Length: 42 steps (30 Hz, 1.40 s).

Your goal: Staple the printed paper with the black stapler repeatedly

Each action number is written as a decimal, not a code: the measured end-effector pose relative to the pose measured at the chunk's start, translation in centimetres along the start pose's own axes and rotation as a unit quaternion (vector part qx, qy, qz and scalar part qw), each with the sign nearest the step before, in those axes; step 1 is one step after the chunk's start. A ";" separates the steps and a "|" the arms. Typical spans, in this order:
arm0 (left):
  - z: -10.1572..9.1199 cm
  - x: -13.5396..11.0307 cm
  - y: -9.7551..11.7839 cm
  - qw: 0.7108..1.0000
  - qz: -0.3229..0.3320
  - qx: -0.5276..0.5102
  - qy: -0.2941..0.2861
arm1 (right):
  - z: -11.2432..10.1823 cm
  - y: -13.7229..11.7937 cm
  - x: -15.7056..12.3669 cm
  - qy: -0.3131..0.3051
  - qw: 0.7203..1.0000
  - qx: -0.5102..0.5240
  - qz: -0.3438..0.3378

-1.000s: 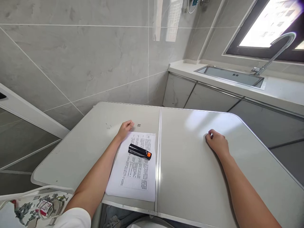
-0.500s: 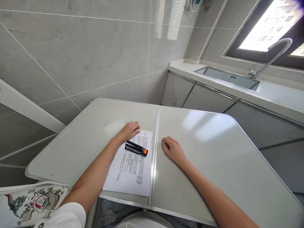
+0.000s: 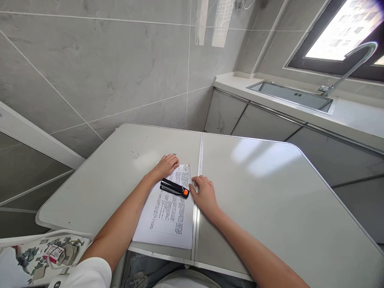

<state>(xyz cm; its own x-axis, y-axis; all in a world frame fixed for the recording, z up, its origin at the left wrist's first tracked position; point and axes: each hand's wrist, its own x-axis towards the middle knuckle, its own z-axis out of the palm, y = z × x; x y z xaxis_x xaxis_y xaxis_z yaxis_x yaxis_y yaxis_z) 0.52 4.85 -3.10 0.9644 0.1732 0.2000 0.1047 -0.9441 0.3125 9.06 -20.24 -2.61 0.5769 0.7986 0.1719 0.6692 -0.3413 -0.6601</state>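
- Patterned bag (image 3: 48, 252), one, at 8 o'clock off the counter (image 3: 270, 192), beside the person's seat; contents unclear.
- Left hand (image 3: 166, 165), one, planted on the paper's far-left corner, at 11 o'clock from the stapler. Grip loose, fingers bent down flat, closed on nothing. Looks like it pins the sheets so they don't slide.
- Paper (image 3: 171, 212), one printed stack lying flat on the counter's left half, long side running toward the person. Sheet count can't be told. Far-right corner curls up slightly.
- Stapler (image 3: 174, 188), one, black with an orange end, lying slantwise on the paper's upper part, orange end toward 4 o'clock. Neither hand holds it; probably parked there as a weight, within reach.
- Right hand (image 3: 204, 194), one, at 3 o'clock from the stapler, fingertips on the paper's right edge by the counter's middle seam. Can't tell if the grip pinches the edge or only touches it. Likely squaring the stack.
- Sink (image 3: 292, 96), one, at 2 o'clock, set in the worktop under the window.
- Tap (image 3: 351, 66), one, curved over the sink.
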 end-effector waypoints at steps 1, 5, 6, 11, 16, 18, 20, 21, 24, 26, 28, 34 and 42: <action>0.0 0.0 0.0 1.000 0.001 -0.002 0.003 | 0.0 0.0 -0.1 -0.009 1.000 0.008 -0.005; -0.8 -0.1 0.4 0.999 0.005 0.002 0.047 | -0.1 0.0 -0.5 -0.037 0.999 0.020 -0.035; -1.1 -0.1 0.5 0.998 0.002 0.006 0.070 | -0.1 0.0 -0.5 -0.043 0.998 0.014 -0.044; -2.2 -0.4 0.6 0.986 -0.035 -0.034 0.160 | -0.2 0.3 -0.5 -0.063 0.995 -0.007 -0.072; -2.3 -0.7 0.5 0.973 -0.041 -0.151 0.173 | -0.2 0.5 -0.4 -0.043 0.997 0.018 -0.057; -2.5 -0.8 0.6 0.965 -0.044 -0.182 0.184 | -0.2 0.7 -0.5 -0.036 0.997 0.029 -0.054; -2.8 -0.9 0.7 0.959 -0.047 -0.202 0.193 | -0.4 0.9 -0.7 -0.032 0.998 0.032 -0.050; -2.9 -1.0 0.7 0.957 -0.049 -0.208 0.195 | -0.5 1.1 -0.9 -0.029 0.998 0.034 -0.045; -3.1 -1.3 0.9 0.959 -0.047 -0.206 0.189 | -1.3 1.8 -1.4 -0.019 0.999 0.041 -0.010; -2.9 -1.5 1.2 0.965 -0.036 -0.194 0.171 | -2.2 2.6 -1.7 -0.008 0.999 0.041 0.017; -2.7 -1.7 1.6 0.973 -0.015 -0.183 0.141 | -3.2 3.4 -2.0 0.003 0.999 0.027 0.032; -2.1 -1.8 2.7 0.992 0.033 -0.115 0.029 | -4.7 5.3 -2.3 0.019 0.999 0.035 0.012; -2.1 -1.7 2.5 0.991 0.012 -0.132 0.019 | -5.8 4.8 -2.6 0.135 0.987 0.086 -0.003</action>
<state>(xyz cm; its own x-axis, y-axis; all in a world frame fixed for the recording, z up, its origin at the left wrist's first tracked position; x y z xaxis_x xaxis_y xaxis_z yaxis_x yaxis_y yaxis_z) -1.32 2.78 -0.69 0.9552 0.1676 0.2440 0.0102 -0.8423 0.5390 13.49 -26.84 -1.92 0.6929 0.6307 0.3494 0.5964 -0.2291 -0.7693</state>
